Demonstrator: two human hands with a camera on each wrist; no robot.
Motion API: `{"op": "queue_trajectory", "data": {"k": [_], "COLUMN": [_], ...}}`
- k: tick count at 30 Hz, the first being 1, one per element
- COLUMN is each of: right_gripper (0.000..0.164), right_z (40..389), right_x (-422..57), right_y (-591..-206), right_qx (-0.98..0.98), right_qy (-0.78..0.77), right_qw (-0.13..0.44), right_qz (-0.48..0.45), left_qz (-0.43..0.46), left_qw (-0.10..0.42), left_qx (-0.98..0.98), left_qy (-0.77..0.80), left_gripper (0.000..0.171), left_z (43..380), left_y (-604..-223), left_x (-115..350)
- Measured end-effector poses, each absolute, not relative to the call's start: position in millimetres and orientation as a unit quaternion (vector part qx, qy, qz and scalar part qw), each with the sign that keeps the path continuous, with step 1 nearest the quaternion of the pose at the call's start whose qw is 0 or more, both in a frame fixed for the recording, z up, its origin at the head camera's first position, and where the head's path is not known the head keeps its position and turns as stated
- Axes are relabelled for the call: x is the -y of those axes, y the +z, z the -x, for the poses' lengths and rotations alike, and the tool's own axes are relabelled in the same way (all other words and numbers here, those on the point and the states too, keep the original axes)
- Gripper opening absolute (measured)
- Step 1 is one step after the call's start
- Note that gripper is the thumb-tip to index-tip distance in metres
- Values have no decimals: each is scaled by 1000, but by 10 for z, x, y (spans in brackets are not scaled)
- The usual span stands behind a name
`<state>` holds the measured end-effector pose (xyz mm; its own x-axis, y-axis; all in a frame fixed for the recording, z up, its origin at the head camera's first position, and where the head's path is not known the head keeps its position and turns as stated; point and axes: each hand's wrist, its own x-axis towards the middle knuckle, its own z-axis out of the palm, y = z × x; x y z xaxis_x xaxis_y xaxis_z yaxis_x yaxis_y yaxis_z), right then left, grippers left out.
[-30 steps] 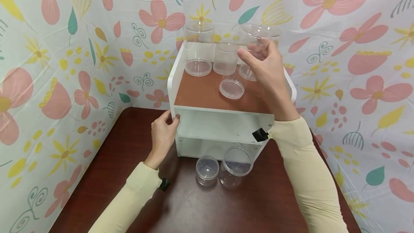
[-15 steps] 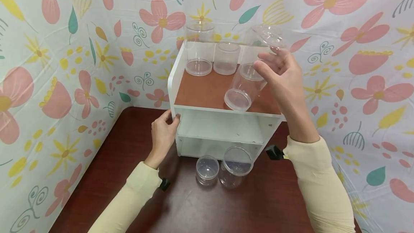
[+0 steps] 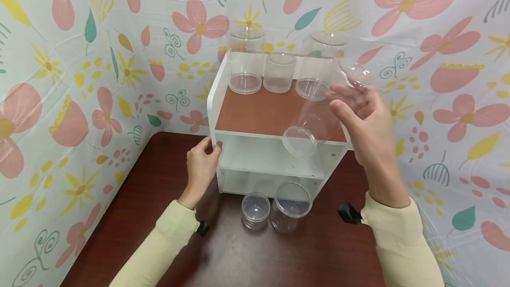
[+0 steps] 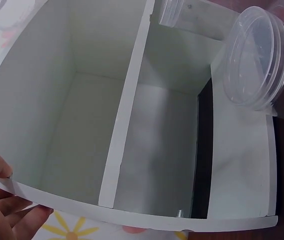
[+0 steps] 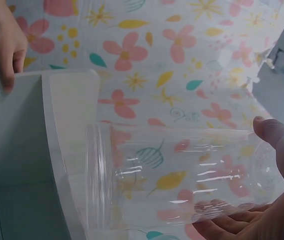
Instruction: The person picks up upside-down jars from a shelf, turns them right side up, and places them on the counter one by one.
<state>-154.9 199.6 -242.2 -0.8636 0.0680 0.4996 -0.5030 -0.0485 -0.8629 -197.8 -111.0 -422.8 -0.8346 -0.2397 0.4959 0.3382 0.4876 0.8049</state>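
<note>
A tall clear plastic jar point(image 3: 303, 141) is in my right hand point(image 3: 370, 132), tilted in front of the shelf's upper right. Its ridged lid end point(image 5: 99, 175) points down and left, away from the palm. My thumb and fingers curl round the opposite end in the right wrist view. The white shelf unit point(image 3: 275, 157) has a brown top board point(image 3: 255, 112). My left hand point(image 3: 201, 163) grips the front edge of its left side panel point(image 4: 81, 205), thumb inside and fingers outside. On the brown top stand three clear jars, left point(image 3: 245, 84), middle point(image 3: 279, 74) and right point(image 3: 312, 87).
Two lidded clear jars, a small one point(image 3: 255, 209) and a wider one point(image 3: 294, 200), stand on the dark red table point(image 3: 239, 256) before the lower compartment. A flower-print cloth point(image 3: 119, 34) hangs behind and at both sides.
My right hand has carried the tall jar from over the brown top to the right and down, towards the front, tilting it further. My left hand has kept its place.
</note>
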Motion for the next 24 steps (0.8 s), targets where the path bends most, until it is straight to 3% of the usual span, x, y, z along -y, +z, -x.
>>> {"op": "queue_trajectory", "data": {"k": [6, 11, 24], "right_gripper": [48, 52, 54], "right_z": [1401, 1319, 1202], "right_x": [-2030, -2058, -2117], "right_y": [-2483, -2548, -2780], "right_qx": [643, 636, 616], "right_qy": [713, 718, 735], "right_qw": [215, 217, 186], "right_qz": [-179, -181, -217], "left_qz": [33, 33, 20], "left_qw": [292, 290, 286], "left_qx": [811, 812, 804], "left_qy": [-505, -506, -521], "left_gripper": [21, 20, 23], "left_z": [1986, 1986, 1966], "left_y": [-4222, -4228, -4250], "left_x": [1102, 1096, 1084]}}
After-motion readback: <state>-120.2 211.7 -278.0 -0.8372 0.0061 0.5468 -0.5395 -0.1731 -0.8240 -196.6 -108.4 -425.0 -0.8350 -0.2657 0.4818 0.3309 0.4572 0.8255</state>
